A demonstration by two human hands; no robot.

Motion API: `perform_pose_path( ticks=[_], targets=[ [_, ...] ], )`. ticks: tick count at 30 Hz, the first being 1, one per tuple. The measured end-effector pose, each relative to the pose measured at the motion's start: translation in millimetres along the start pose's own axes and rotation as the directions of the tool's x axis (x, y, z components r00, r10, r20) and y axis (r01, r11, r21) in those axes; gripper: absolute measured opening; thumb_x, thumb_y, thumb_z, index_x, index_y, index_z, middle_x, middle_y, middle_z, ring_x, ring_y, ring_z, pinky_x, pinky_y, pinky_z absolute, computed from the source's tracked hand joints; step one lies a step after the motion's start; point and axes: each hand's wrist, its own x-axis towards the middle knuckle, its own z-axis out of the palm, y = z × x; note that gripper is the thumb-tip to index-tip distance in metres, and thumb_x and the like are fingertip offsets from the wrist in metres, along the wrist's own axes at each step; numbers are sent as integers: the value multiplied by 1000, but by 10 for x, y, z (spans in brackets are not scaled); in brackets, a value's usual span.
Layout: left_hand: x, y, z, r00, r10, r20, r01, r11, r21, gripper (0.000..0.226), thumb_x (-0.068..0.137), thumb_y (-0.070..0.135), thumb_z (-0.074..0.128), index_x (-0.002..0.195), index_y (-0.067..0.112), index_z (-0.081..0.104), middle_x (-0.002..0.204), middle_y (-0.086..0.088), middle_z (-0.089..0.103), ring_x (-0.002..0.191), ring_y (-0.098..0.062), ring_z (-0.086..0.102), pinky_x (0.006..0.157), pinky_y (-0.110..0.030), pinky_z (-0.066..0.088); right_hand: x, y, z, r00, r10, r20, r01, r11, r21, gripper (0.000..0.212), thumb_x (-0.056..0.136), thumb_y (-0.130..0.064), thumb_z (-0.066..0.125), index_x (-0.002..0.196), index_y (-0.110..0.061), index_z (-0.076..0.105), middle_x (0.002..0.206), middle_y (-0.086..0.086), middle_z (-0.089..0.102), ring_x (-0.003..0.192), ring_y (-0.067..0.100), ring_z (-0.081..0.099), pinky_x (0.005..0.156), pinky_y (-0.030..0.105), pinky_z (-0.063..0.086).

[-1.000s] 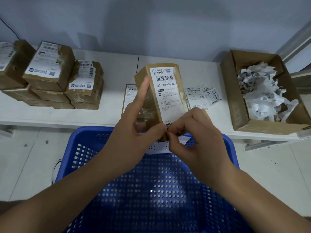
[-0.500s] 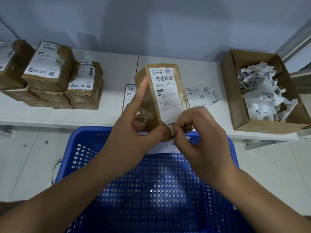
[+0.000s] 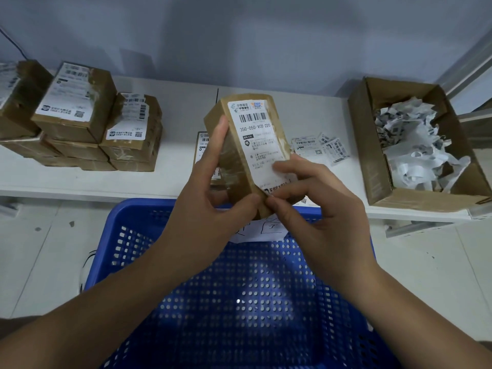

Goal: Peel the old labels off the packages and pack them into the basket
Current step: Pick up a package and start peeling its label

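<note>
While left hand point(image 3: 210, 198) grips package point(image 3: 234, 166) | right hand point(image 3: 314, 206) pinches label point(image 3: 259, 145) corner — above basket point(image 3: 133, 209)

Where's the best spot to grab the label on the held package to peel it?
Probably the label's bottom corner, near the right hand, coming from below. The package stands tilted in the left hand, so that lower edge faces you; pinch there and pull upward.
</note>
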Motion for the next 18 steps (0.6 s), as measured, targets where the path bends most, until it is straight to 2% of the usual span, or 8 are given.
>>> perform_pose_path(
  ticks=[3,7,10,13,15,18],
  targets=[
    [-16,0,20,1000,-5,-2,5,1000,7,99,91,-1,68,156,52,15,150,16,48,130,-6,57,92,-32,60,-17,-5,-1,1000,21,-4,-21,1000,9,3,87,-12,75,88,-14,74,120,-4,70,135,14,54,105,17,44],
    [-26,-15,47,1000,-28,-9,28,999,-46,99,91,6,71,156,55,15,148,14,51,125,-16,64,91,-40,61,-30,-3,9,1000,25,-10,-25,1000,16,4,86,-8,76,87,-11,74,121,-4,70,138,14,52,109,21,44],
    [-20,-19,46,998,-58,-9,57,996,-73,99,90,8,71,155,57,14,146,15,54,119,-20,68,90,-42,61,-14,2,6,1000,-8,-27,8,1000,-16,2,87,-7,75,87,-8,73,121,0,71,132,14,58,105,19,46],
    [1,2,25,997,-70,13,71,994,-78,99,92,1,68,154,58,16,143,18,56,115,-15,70,86,-33,61,3,18,-19,998,-12,-58,11,1000,-10,3,86,-5,76,87,-6,73,118,3,71,112,1,66,93,13,49],
    [17,13,5,998,-66,20,67,995,-69,100,91,-2,67,154,56,16,144,19,55,115,-12,69,85,-29,61,9,34,-33,997,10,-70,-10,1000,6,3,85,-3,76,86,-5,73,117,3,72,109,-2,66,91,12,49],
    [32,24,-33,997,-71,17,72,996,-53,102,91,-7,67,155,55,17,144,21,54,115,-8,68,84,-30,61,26,59,-53,991,65,-113,-55,994,94,5,87,-7,73,86,-10,70,115,1,73,107,7,70,90,23,55]
  ],
)
